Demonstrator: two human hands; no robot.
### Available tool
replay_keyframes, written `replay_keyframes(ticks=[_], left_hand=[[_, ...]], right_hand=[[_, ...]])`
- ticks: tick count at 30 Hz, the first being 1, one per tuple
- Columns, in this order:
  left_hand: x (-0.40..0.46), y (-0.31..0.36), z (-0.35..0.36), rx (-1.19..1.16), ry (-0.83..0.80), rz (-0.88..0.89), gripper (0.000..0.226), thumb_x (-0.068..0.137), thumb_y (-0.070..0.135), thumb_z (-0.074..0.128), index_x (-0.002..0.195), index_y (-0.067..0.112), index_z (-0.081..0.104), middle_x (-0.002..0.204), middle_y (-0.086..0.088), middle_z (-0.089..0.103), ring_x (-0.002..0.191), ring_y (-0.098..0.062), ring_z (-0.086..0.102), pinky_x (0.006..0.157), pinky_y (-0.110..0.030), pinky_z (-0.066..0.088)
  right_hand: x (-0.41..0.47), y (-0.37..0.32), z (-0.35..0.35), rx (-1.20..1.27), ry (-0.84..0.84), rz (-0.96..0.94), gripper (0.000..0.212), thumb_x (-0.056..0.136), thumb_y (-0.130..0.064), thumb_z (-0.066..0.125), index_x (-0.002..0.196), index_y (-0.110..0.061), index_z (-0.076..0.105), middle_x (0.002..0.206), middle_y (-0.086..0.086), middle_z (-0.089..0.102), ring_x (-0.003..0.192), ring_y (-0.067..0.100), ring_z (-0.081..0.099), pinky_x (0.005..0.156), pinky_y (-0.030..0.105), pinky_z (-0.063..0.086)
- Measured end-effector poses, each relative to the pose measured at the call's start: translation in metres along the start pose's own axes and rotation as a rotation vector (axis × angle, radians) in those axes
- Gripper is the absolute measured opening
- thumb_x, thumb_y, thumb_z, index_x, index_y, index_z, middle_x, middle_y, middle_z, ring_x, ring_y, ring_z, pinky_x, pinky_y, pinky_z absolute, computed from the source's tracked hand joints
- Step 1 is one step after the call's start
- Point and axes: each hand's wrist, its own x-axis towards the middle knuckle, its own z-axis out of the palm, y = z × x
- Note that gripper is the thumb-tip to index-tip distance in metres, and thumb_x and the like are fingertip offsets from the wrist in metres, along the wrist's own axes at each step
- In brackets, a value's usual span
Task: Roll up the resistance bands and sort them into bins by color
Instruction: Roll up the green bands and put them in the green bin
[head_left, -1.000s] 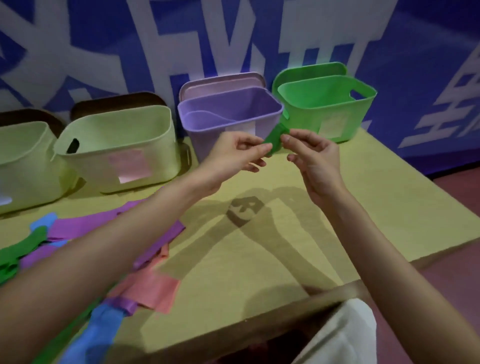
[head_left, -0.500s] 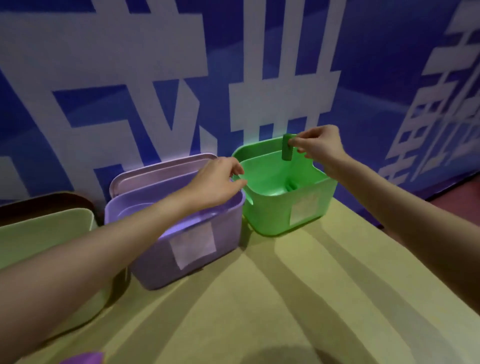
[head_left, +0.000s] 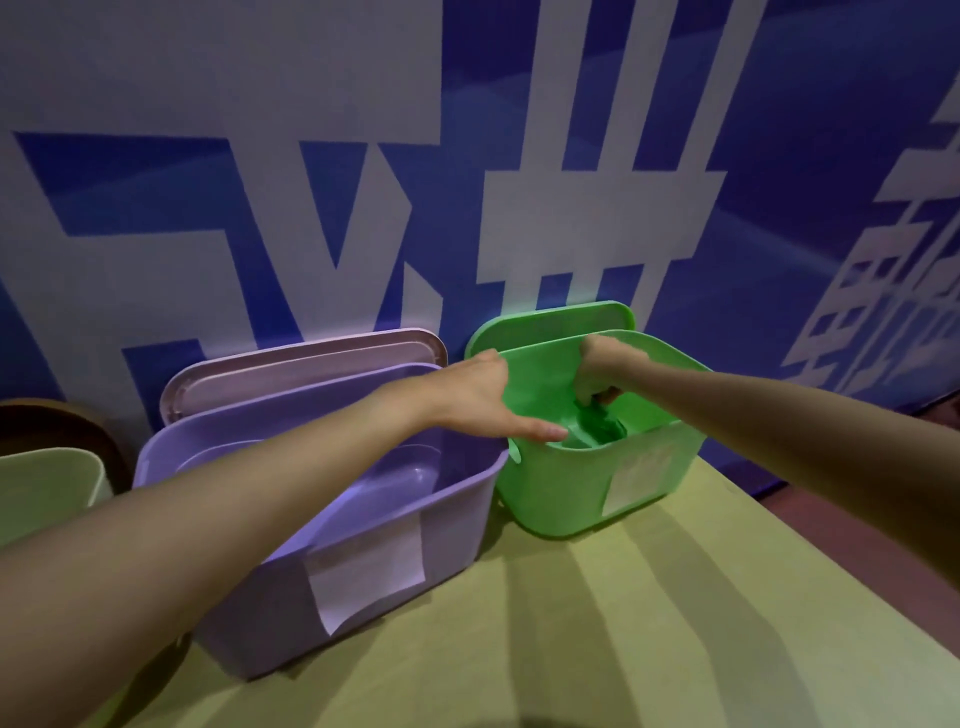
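The green bin (head_left: 561, 499) stands at the back right of the table, next to the purple bin (head_left: 249, 623). My right hand (head_left: 605, 364) reaches down inside the green bin, its fingers curled and pinching the top of a dark green rolled band (head_left: 602, 428) near the bin's floor. My left hand (head_left: 478, 395) lies with straight fingers across the green bin's left rim, above the gap between the two bins. The purple bin looks empty inside.
A green lid (head_left: 550, 322) and a pinkish lid (head_left: 301, 364) lean on the blue-and-white wall behind the bins. A pale green bin (head_left: 47, 488) and a brown lid (head_left: 52, 421) sit at the far left. The yellow-green table (head_left: 623, 623) ends at the right.
My right hand has carried the green roll from above the green bin down into it. My left hand has moved from the purple bin's rim onto the green bin's rim. The view has moved closer.
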Motion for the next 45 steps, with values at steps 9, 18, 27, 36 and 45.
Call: replay_keyframes(ticks=[9,18,27,36,45], left_hand=[[-0.001,-0.008,0.006,0.001,0.048,0.026,0.083,0.063,0.085,0.051,0.093,0.007,0.054,0.099,-0.001,0.046,0.087,-0.020,0.054,0.077,-0.038,0.049],[-0.001,-0.006,0.004,-0.004,0.042,0.020,0.085,0.061,0.084,0.054,0.094,0.006,0.056,0.098,-0.001,0.046,0.084,-0.020,0.056,0.073,-0.037,0.049],[0.001,-0.005,0.003,-0.005,0.013,0.001,0.086,0.060,0.084,0.054,0.095,0.006,0.057,0.101,-0.001,0.048,0.088,-0.020,0.057,0.079,-0.041,0.052],[-0.033,0.006,-0.009,0.018,0.178,0.014,0.079,0.083,0.061,0.059,0.132,0.001,0.044,0.136,-0.015,0.046,0.123,-0.029,0.046,0.102,-0.045,0.041],[-0.179,0.009,-0.031,-0.100,0.436,-0.042,0.051,0.093,0.041,0.058,0.133,0.011,0.049,0.135,-0.006,0.052,0.123,-0.021,0.048,0.099,-0.032,0.039]], right_hand=[[0.014,0.012,0.014,0.068,-0.042,0.153,0.028,0.073,0.000,0.080,0.077,0.000,0.052,0.068,0.013,0.064,0.051,0.018,0.061,0.047,0.026,0.055],[0.015,0.010,0.022,0.075,-0.039,0.134,0.026,0.077,-0.001,0.076,0.076,-0.002,0.051,0.072,0.011,0.060,0.056,0.016,0.059,0.044,0.022,0.051],[0.014,0.012,0.021,-0.041,-0.027,0.086,0.020,0.080,-0.013,0.076,0.083,-0.004,0.058,0.075,0.006,0.062,0.062,0.015,0.061,0.061,0.025,0.056],[-0.040,-0.011,-0.030,0.194,0.022,0.045,0.022,0.090,-0.010,0.064,0.077,-0.003,0.048,0.070,0.010,0.052,0.054,0.016,0.049,0.045,0.023,0.045],[-0.177,-0.065,-0.022,0.521,0.364,-0.309,0.032,0.089,-0.019,0.061,0.110,0.005,0.066,0.112,0.021,0.068,0.103,0.031,0.064,0.088,0.041,0.050]])
